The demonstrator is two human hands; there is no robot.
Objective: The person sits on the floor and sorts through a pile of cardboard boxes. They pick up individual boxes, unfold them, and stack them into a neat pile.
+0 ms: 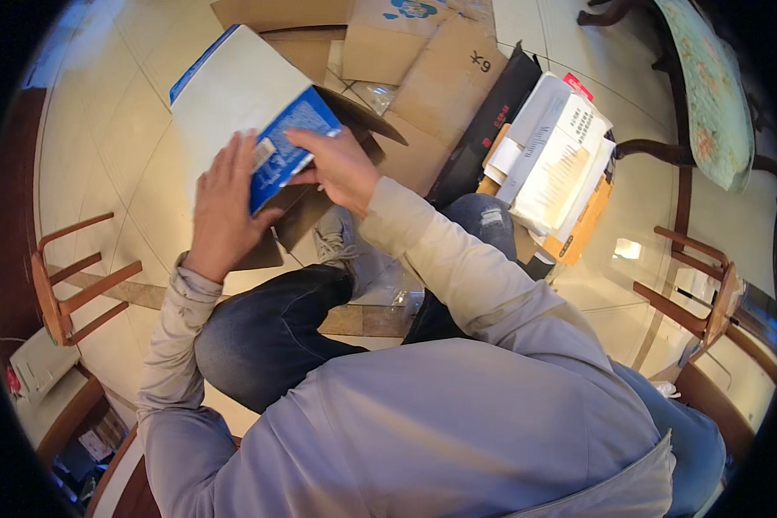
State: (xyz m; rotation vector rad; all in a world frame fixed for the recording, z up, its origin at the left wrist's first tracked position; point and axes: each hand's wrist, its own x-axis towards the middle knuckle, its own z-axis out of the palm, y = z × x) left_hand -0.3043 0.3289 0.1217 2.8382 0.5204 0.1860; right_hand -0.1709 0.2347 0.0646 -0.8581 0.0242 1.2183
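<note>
One blue-and-white box (233, 91) is pinched at right by right hand (341, 168), fingers closed; near side touched by left hand (226, 194), fingers outstretched. Brown cardboard (445, 73) spread far right.

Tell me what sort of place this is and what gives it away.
Probably a room in a home: the pale tiled floor, the floral-covered piece of furniture on curved dark legs, and the small slatted wooden frame at left suggest it.
</note>
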